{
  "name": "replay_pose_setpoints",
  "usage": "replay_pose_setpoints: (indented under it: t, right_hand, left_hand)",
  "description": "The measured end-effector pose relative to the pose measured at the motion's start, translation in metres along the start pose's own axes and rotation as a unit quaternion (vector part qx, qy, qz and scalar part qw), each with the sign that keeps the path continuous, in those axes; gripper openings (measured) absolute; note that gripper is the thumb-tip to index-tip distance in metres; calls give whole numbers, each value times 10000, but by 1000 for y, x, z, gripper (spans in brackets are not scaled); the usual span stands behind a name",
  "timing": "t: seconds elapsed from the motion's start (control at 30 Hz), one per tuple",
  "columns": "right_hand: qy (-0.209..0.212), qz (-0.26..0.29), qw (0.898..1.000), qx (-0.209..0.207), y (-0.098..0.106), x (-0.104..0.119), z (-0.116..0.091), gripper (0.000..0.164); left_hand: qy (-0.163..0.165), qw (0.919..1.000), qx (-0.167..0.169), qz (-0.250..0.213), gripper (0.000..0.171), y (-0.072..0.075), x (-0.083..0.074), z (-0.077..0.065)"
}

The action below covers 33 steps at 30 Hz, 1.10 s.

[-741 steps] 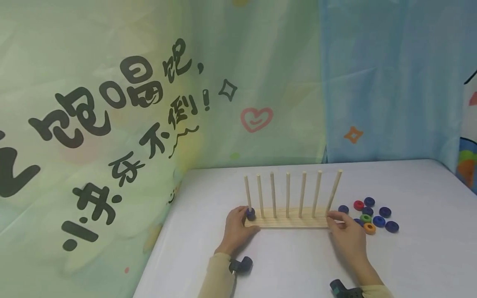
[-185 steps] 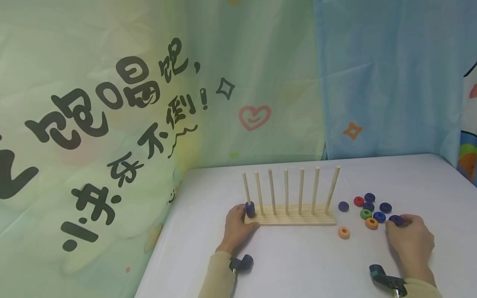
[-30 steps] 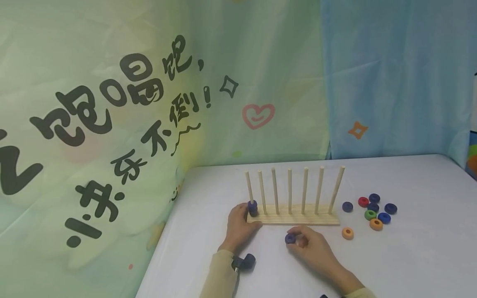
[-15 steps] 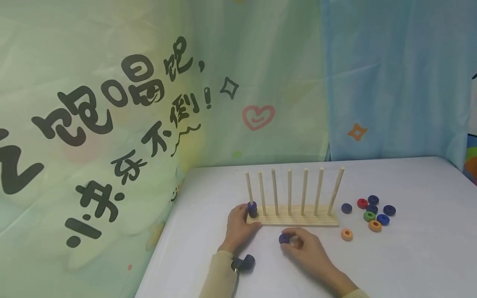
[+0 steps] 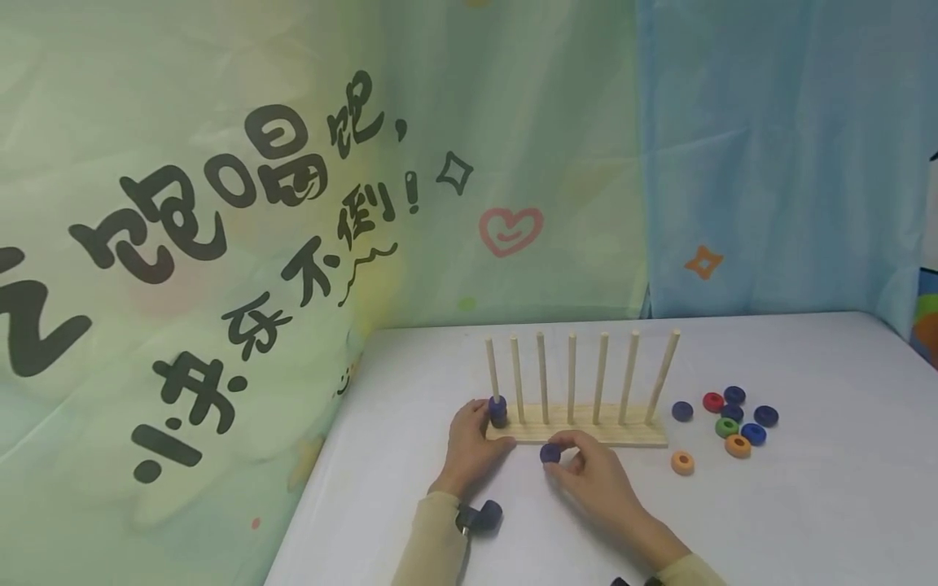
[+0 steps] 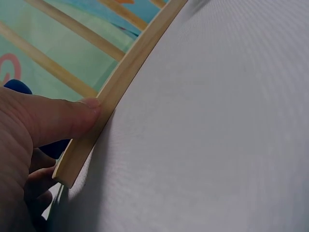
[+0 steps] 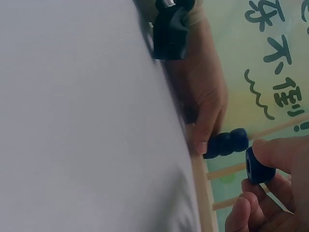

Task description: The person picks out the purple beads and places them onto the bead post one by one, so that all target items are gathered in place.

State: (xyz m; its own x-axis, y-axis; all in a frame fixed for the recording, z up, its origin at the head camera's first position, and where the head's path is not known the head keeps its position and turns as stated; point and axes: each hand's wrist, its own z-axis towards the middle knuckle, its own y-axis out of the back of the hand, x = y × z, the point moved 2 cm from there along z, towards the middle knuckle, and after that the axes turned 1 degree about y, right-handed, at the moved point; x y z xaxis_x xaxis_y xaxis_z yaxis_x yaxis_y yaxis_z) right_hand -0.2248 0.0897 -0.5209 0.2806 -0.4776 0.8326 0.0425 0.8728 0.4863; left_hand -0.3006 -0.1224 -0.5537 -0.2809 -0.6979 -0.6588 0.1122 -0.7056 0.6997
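A wooden peg rack (image 5: 586,437) with a row of upright pegs stands on the table. My left hand (image 5: 469,448) grips its left end, the thumb on the front edge, as the left wrist view also shows. Beside those fingers a short stack of dark blue ring beads (image 7: 226,143) sits low on the leftmost peg; the other pegs are bare. Between thumb and fingers my right hand (image 5: 597,480) pinches another dark blue ring bead (image 5: 550,454), just in front of the rack's base and apart from the pegs. The bead's hole shows partly in the right wrist view (image 7: 260,166).
Right of the rack lie several loose ring beads: a red one (image 5: 713,402), a green one (image 5: 727,427), orange ones (image 5: 738,445) (image 5: 682,463) and several blue ones (image 5: 753,434). A printed cloth (image 5: 513,163) hangs behind the white table (image 5: 821,521).
The leftmost peg's stack has grown since the oldest frame. My right hand brought a dark blue bead from the pile, then moved slightly left and toward the rack. My left hand stays put.
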Motion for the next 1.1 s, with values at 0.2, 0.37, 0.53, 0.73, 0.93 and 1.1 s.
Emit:
replay_pose_setpoints:
  t: [0.2, 0.37, 0.53, 0.73, 0.93, 1.1]
  right_hand:
    - [272, 83, 9996, 21, 5, 12, 13, 35]
    - [817, -83, 9966, -108, 8, 21, 23, 35]
    - [1140, -204, 9931, -162, 10, 33, 34, 34]
    - [1200, -123, 9926, -165, 15, 53, 48, 35]
    - [1492, 51, 9878, -444, 20, 73, 61, 34]
    - [1591, -37, 9858, -530, 19, 84, 68, 34]
  left_hand:
    - [-69, 10000, -26, 34, 64, -1, 1, 0]
    - [-20, 10000, 15, 33, 64, -1, 1, 0]
    - [-59, 9999, -43, 81, 64, 0, 0, 0]
    - [-68, 9999, -47, 145, 63, 0, 0, 0]
    - [-162, 9997, -96, 183, 63, -1, 1, 2]
    - [-28, 9998, 12, 195, 63, -1, 2, 2]
